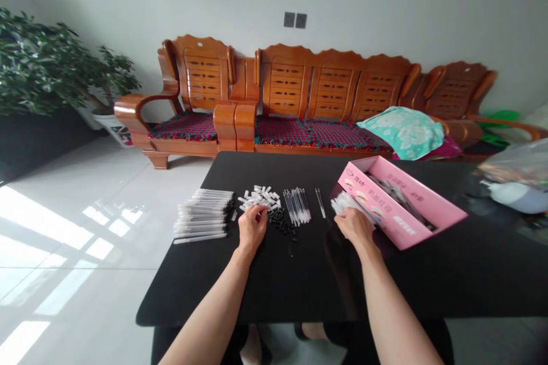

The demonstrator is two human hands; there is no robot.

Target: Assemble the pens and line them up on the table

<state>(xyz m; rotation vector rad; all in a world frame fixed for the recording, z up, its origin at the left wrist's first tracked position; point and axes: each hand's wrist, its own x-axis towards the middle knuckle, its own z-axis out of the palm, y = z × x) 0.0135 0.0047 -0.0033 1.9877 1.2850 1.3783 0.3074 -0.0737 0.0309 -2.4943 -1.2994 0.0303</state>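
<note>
My left hand (252,229) is at the near edge of a heap of white pen caps (257,196), its thumb and fingertips pinched together. What they hold, if anything, is too small to make out. Small black plugs (280,219) lie scattered just right of it. My right hand (355,224) reaches with curled fingers into a pile of clear white pen barrels (342,203) beside the pink box; its fingertips are partly hidden. Between the hands lie a row of ink refills (297,206) and a couple of separate refills (320,203). At left, pens with black tips (205,213) are stacked side by side.
An open pink box (385,205) with more slim parts inside stands on the black table (299,285). A clear plastic bag (518,165) and a white bottle (514,196) are at the far right. Behind the table is a wooden sofa (329,85).
</note>
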